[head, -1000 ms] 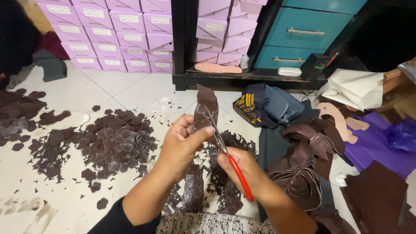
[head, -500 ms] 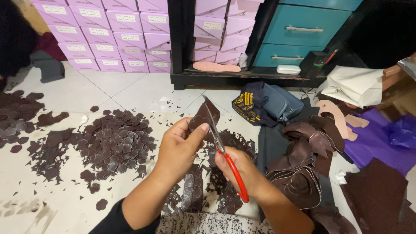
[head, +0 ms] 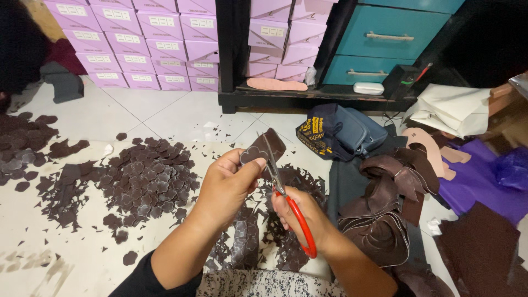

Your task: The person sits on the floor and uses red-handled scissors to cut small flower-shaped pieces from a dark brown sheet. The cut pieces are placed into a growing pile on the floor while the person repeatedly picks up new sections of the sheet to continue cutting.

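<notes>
Head view: cutting in hand.
Left hand (head: 225,184): a dark brown scalloped leather piece (head: 263,151) is pinched at 12 o'clock.
Right hand (head: 300,212): red-handled scissors (head: 289,201) are gripped, blades in the piece.
Next move: the piece likely needs turning along its outline.

Dark brown scalloped leather piece (head: 263,150) upright between open blades of red-handled scissors (head: 286,198)
</notes>
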Motion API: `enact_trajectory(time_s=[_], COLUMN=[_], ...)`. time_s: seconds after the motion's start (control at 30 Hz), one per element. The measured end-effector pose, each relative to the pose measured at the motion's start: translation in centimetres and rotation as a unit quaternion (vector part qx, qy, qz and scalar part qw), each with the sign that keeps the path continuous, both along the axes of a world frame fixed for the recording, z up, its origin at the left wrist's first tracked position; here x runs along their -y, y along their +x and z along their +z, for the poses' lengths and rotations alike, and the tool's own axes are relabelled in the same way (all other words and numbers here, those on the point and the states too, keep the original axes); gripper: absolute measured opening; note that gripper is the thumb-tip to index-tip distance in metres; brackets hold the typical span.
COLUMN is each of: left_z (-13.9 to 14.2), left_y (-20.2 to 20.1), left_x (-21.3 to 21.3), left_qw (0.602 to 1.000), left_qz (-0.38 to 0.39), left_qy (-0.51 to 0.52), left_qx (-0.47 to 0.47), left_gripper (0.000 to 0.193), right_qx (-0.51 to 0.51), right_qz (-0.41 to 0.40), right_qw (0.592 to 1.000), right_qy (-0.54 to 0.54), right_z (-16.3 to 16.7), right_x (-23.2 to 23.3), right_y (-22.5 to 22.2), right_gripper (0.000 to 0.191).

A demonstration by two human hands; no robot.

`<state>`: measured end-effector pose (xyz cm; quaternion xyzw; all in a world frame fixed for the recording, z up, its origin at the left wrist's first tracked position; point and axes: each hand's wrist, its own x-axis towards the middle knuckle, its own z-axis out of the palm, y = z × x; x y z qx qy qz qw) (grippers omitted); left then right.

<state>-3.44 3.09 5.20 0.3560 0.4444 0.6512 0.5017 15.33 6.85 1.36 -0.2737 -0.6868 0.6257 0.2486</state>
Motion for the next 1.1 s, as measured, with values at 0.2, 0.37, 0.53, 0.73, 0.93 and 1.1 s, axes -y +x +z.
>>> enact_trajectory(time_s=[0.2, 0.37, 0.53, 0.73, 0.93, 1.1], left_z=[-0.2, -0.1, 0.1, 0.4, 0.6, 0.6], left_y=[0.6, 0.6, 0.0, -1.0, -1.2, -1.0], left_x=[0.1, 0.1, -0.1, 0.2, 0.1, 0.1], left_qw=[0.999, 0.999, 0.999, 0.999, 0.998, 0.998], left_qz=[0.014, 0.019, 0.015, 0.011, 0.019, 0.023], left_qy=[-0.016, -0.017, -0.026, -0.043, -0.064, -0.055], left_qx=[0.026, 0.041, 0.025, -0.004, -0.01, -0.026], left_gripper=[0.01, 0.008, 0.009, 0.008, 0.009, 0.013], right_qx=[-0.017, -0.022, -0.011, 0.023, 0.051, 0.1], right_qz=[-0.005, -0.024, -0.003, 0.013, 0.005, -0.015], right_qw=[1.0, 0.999, 0.999, 0.998, 0.992, 0.995], right_qy=[0.004, -0.038, -0.051, 0.049, 0.112, 0.023], right_z=[-0.4, -0.8, -0.7, -0.4, -0.3, -0.4], right_x=[0.2, 0.1, -0.4, -1.0, -1.1, -1.1], right_y=[-0.3, -0.6, 0.0, 0.4, 0.4, 0.5], right_gripper=[0.046, 0.047, 0.046, 0.046, 0.049, 0.047])
